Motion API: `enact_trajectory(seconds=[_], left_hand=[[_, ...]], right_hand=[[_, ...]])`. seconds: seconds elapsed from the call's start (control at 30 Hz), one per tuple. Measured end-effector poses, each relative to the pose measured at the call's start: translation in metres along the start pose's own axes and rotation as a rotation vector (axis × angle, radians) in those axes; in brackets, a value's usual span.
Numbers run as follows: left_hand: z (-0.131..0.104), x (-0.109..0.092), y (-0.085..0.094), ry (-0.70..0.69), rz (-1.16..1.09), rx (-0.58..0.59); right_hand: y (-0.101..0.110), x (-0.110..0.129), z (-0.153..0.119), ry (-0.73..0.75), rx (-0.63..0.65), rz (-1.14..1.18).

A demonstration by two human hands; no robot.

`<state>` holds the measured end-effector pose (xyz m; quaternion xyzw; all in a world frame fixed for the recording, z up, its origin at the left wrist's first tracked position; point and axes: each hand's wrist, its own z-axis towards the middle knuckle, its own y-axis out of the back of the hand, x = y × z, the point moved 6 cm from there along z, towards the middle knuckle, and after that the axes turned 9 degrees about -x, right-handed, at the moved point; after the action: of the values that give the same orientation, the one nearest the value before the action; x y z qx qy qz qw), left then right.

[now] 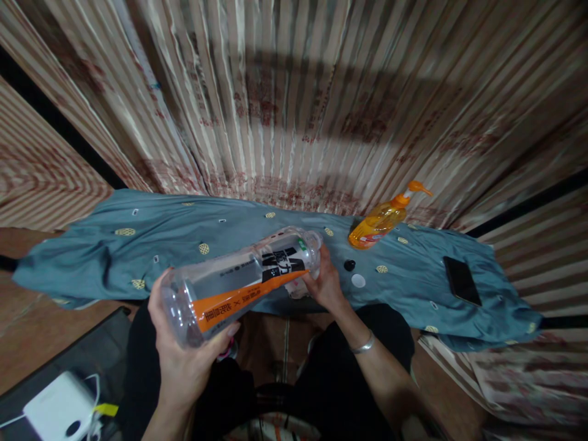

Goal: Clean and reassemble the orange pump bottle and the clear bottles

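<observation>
A large clear plastic bottle [243,278] with an orange and black label lies tilted across both hands, its neck toward the right and uncapped. My left hand [184,355] is wrapped round the bottle's base. At the neck end, my right hand [326,278] grips the bottle, its fingers partly hidden behind it. A small black cap [350,265] and a white disc [358,280] lie on the blue-green cloth just right of my right hand. Something clear and crumpled [297,289] shows beneath the bottle near the neck; I cannot make out what it is.
The patterned blue-green cloth [156,226] covers a narrow table. An orange pump bottle [377,225] stands behind the cap, and a black phone [462,280] lies at the right. Striped curtains [294,110] hang behind. At the lower left, a white device [59,407] with cables rests on a dark surface.
</observation>
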<state>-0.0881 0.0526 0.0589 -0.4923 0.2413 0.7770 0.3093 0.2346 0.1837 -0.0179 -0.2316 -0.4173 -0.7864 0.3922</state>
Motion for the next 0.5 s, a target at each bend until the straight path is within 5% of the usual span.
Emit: enact_trajectory(seconds=[0.5], left_hand=[[0.0051,0.0124,0.0047,0.021,0.003,0.025]], right_hand=[[-0.0019,-0.0043,-0.0015,0.027,-0.021,-0.017]])
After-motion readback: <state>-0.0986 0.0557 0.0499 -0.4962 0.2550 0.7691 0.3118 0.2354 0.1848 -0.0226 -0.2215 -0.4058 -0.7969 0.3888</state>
